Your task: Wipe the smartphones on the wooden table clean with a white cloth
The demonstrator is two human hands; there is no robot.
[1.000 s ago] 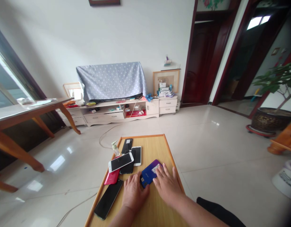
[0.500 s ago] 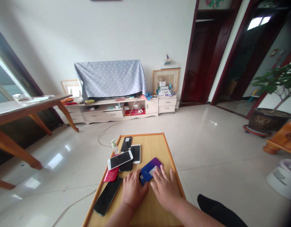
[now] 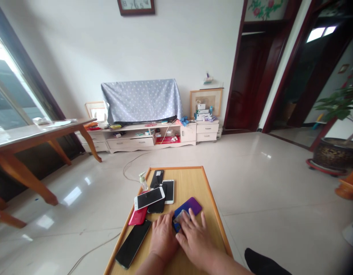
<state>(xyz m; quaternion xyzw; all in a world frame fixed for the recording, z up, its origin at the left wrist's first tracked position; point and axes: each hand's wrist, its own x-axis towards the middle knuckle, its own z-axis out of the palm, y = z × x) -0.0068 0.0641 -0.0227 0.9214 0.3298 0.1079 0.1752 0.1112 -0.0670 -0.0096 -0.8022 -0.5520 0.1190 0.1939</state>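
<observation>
Bright window (image 3: 10,89), glaring floor (image 3: 72,195); right edge seems blurred.

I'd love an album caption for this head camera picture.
Right hand over a pale wipe on a blue-purple phone, left hand at its edge, other phones nearby.

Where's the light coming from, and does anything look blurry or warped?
In the head view, daylight enters by the left window, glaring off the floor; the left table looks stretched; the right edge goes soft; both hands, left and right, look fairly clear.
</observation>
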